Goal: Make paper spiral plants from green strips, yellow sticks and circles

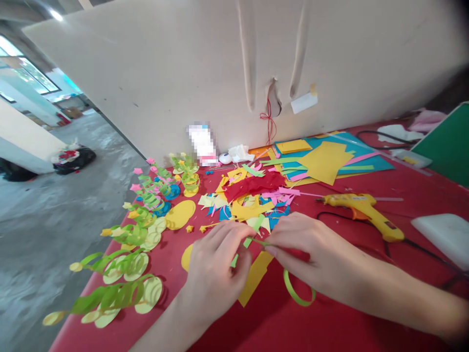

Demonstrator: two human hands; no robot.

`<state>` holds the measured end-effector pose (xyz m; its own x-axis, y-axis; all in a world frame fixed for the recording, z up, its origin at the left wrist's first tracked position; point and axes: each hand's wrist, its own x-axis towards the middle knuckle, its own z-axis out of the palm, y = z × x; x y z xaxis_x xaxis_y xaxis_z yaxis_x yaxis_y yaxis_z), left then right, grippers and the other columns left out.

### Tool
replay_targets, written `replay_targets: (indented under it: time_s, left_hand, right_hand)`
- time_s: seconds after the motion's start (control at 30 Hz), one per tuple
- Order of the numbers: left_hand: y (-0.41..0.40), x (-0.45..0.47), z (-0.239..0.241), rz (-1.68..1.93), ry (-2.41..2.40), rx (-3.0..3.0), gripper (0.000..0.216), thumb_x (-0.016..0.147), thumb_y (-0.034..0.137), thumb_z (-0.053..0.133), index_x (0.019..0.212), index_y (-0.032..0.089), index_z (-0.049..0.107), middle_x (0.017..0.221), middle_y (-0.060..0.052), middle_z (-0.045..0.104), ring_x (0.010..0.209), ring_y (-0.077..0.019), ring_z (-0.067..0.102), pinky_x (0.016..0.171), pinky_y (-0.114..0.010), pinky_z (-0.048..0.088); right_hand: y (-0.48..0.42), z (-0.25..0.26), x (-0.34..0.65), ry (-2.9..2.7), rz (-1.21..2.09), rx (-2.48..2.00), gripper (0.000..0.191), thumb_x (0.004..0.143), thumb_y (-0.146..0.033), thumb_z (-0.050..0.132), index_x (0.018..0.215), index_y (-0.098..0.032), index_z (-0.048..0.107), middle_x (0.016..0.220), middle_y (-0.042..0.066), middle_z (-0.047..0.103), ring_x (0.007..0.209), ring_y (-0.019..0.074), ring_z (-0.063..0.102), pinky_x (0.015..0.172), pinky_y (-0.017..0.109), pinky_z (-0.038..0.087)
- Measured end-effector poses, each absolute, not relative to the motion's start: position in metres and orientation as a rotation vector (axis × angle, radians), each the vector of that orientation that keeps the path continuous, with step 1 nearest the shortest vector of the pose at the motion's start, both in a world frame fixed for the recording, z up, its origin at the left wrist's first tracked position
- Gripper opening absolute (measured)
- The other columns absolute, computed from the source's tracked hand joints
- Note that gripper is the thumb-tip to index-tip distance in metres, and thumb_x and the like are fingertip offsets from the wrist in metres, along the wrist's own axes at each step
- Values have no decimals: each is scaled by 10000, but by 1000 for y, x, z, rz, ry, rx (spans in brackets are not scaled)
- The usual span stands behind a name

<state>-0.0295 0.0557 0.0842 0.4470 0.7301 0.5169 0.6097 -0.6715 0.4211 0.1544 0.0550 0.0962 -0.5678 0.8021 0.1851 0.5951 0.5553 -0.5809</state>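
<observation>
Between my two hands runs a narrow light-green paper strip (300,299), its curled tail hanging below the right one. My left hand (218,256) is closed, pinching the strip's folded end between thumb and fingers. A short way to the right, my right hand (306,244) pinches the same strip, fingers bent round it. Beneath them on the red table lies a yellow paper piece (252,283). Just beyond my left hand are two small yellow paper stars (189,229) and yellow paper discs (181,215). Part of the strip is hidden by my fingers.
Several paper spirals (110,296) on round bases line the table's left edge. Paper scraps (252,205) are heaped ahead. A yellow glue gun (366,210) with a cord lies right, near coloured sheets (326,161). A pale board (176,73) stands behind, a phone (202,144) leaning on it.
</observation>
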Motion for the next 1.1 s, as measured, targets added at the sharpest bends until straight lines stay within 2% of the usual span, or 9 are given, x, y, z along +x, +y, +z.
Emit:
replay_targets:
  time_s: [0.17, 0.47, 0.67, 0.9, 1.1]
  left_hand:
    - [58, -29, 89, 1089, 1205, 2548, 212, 723, 51, 520, 890, 183, 532, 809, -4, 623, 788, -130, 579, 698, -246, 480]
    - [61, -31, 91, 1121, 1293, 2533, 203, 724, 32, 505, 865, 171, 550, 812, -9, 624, 775, -122, 576, 673, -228, 465]
    - [64, -34, 96, 1170, 1317, 2545, 167, 720, 38, 518, 825, 159, 561, 798, -12, 625, 776, -124, 573, 702, -236, 458]
    - [67, -37, 100, 1200, 1353, 2564, 148, 706, 24, 532, 797, 129, 582, 766, -16, 619, 748, -107, 564, 699, -221, 442]
    - [69, -41, 103, 1229, 1405, 2562, 138, 700, 28, 541, 783, 125, 593, 770, -18, 624, 745, -103, 567, 705, -214, 448]
  right_hand:
    - [57, 95, 154, -2377, 640, -1138, 229, 849, -195, 417, 659, -166, 541, 639, -5, 542, 632, 93, 441, 634, 234, 327]
    - [57, 93, 155, -2347, 609, -1136, 212, 838, -185, 436, 649, -169, 530, 621, -19, 521, 626, 89, 416, 622, 236, 312]
    - [56, 96, 159, -2333, 619, -1103, 212, 845, -185, 419, 728, -174, 595, 664, -7, 558, 659, 91, 447, 668, 232, 342]
    - [57, 101, 163, -2332, 596, -1124, 233, 842, -183, 421, 695, -164, 601, 604, -5, 529, 615, 95, 420, 618, 243, 333]
    - [57, 104, 166, -2326, 605, -1143, 220, 844, -185, 423, 764, -177, 627, 636, 0, 555, 633, 99, 445, 622, 242, 347]
